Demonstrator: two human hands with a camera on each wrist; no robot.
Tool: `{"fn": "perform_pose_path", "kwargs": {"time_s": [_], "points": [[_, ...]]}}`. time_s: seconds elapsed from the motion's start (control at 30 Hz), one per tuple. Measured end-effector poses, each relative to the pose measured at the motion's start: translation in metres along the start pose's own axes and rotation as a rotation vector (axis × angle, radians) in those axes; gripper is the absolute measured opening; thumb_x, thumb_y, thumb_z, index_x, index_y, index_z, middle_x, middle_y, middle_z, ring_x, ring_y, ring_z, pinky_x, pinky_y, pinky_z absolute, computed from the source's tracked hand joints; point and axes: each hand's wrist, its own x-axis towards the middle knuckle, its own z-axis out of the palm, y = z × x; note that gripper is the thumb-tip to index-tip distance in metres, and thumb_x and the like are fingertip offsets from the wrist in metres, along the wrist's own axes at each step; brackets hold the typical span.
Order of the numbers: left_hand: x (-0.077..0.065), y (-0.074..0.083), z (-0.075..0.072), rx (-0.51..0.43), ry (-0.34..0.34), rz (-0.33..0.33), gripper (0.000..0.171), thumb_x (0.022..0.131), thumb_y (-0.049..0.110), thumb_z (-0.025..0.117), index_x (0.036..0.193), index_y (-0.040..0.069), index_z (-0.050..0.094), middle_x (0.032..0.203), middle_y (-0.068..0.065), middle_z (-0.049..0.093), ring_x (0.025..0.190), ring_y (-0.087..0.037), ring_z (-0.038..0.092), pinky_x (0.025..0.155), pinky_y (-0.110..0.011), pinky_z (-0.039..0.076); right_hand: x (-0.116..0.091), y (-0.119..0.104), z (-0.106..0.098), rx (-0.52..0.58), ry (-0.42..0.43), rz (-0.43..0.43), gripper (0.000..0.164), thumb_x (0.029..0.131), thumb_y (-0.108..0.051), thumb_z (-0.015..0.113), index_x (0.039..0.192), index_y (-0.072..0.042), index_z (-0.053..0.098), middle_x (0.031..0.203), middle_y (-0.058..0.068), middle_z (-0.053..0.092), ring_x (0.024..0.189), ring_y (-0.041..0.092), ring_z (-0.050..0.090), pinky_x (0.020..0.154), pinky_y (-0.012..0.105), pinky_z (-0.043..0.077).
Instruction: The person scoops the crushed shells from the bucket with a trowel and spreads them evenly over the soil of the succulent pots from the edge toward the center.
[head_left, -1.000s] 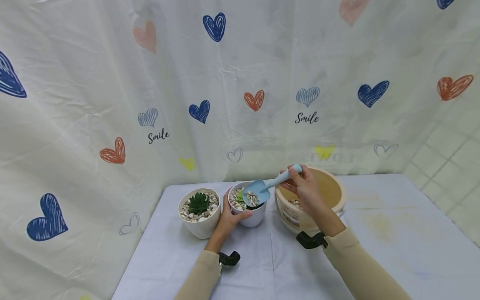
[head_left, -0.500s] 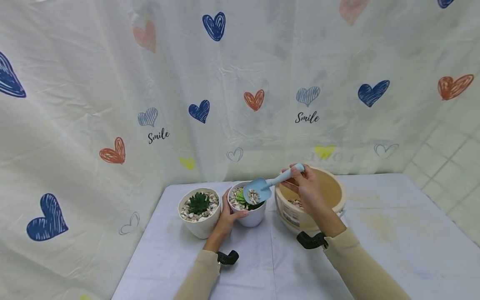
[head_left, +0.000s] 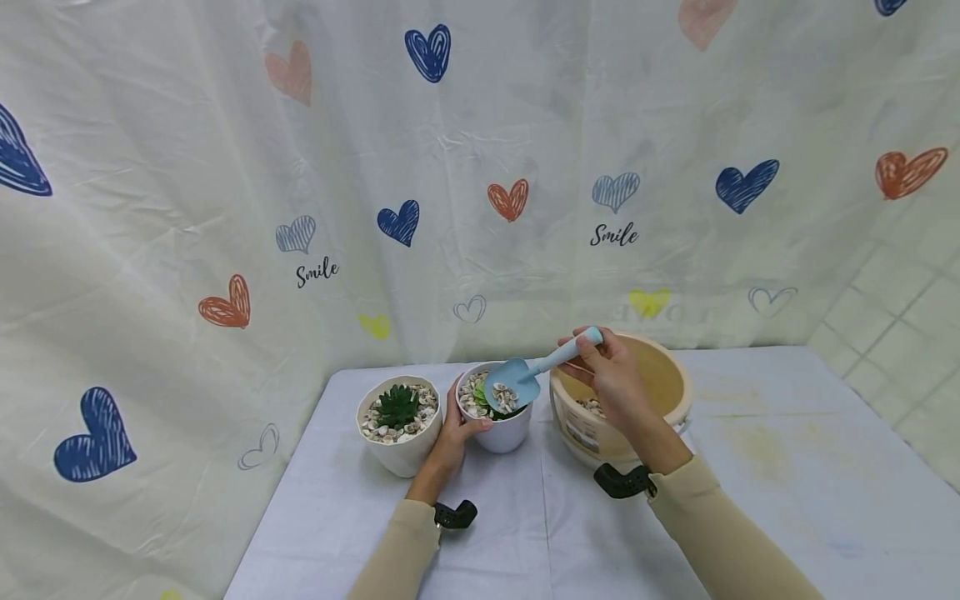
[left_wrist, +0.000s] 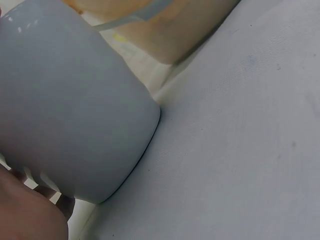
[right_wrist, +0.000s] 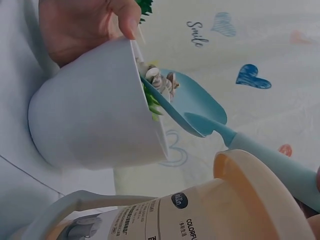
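Note:
My right hand (head_left: 615, 379) grips the handle of a light blue shovel (right_wrist: 192, 100), whose scoop carries small pebbles (right_wrist: 159, 80). The scoop tilts down over the mouth of a small white flowerpot (head_left: 504, 435), its tip at the rim in the right wrist view. Inside that pot are pebbles and a green succulent (head_left: 480, 395), partly covered by the scoop. My left hand (head_left: 452, 437) holds the pot from its left side, thumb at the front near the rim. In the left wrist view the pot's wall (left_wrist: 75, 100) fills the left, with fingers behind it.
A cream bucket (head_left: 678, 400) with some pebbles at its bottom stands right of the pot, under my right hand. Left of my left hand is another white flowerpot (head_left: 401, 458) with a dark green succulent and pebbles. A heart-printed curtain (head_left: 525, 275) hangs behind the cloth-covered table (head_left: 750, 500).
The shovel shifts slightly right and then back left over the pot, still bearing pebbles. The left thumb slides a little left along the pot's front.

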Motion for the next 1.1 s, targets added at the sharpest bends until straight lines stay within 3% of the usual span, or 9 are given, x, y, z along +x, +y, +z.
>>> {"fn": "perform_pose_path", "kwargs": {"time_s": [0.23,0.53,0.7,0.83,1.1], "points": [[-0.0017,0.0017,0.0016,-0.011,-0.005,-0.002,0.092,0.08,0.011,0.064,0.153,0.029,0.011,0.158,-0.002,0.018,0.145,-0.023,0.018,0.118,-0.044,0.007,0.0001,0.0014,0.0011,-0.026,-0.021,-0.005,0.018,0.099,-0.024,0.051,0.114,-0.014,0.052,0.109,0.003,0.067,0.1,0.016,0.068,0.088,0.037,0.053],[-0.0026,-0.0013,0.0003,0.015,0.003,-0.075,0.098,0.083,0.017,0.073,0.153,0.033,0.007,0.157,0.001,0.019,0.143,-0.02,0.024,0.118,-0.042,0.017,-0.0007,0.0017,0.0019,-0.042,-0.034,0.008,0.019,0.1,-0.023,0.049,0.116,-0.014,0.051,0.114,0.008,0.064,0.101,0.016,0.067,0.09,0.036,0.053],[-0.0026,-0.0005,-0.0007,0.024,0.0,-0.072,0.1,0.082,0.019,0.074,0.154,0.031,0.006,0.156,0.003,0.021,0.143,-0.02,0.026,0.117,-0.042,0.019,-0.0011,0.0008,0.0021,-0.016,-0.039,-0.033,0.021,0.099,-0.023,0.05,0.117,-0.013,0.051,0.111,0.003,0.065,0.101,0.015,0.068,0.09,0.037,0.053],[-0.0031,0.0,-0.001,0.03,-0.003,-0.071,0.098,0.081,0.019,0.074,0.153,0.034,0.008,0.156,0.003,0.021,0.143,-0.02,0.025,0.117,-0.042,0.018,-0.0018,-0.0002,0.0017,-0.001,-0.048,-0.065,0.026,0.098,-0.024,0.051,0.12,-0.011,0.05,0.114,0.007,0.064,0.106,0.018,0.067,0.09,0.037,0.052],[-0.0032,0.0011,-0.0003,0.031,-0.017,-0.033,0.095,0.083,0.016,0.069,0.154,0.027,0.006,0.155,0.0,0.021,0.142,-0.021,0.026,0.116,-0.039,0.02,-0.002,-0.0003,0.0022,0.009,-0.103,-0.11,0.028,0.098,-0.019,0.051,0.123,-0.007,0.05,0.117,0.011,0.064,0.116,0.028,0.063,0.094,0.041,0.049]]}}
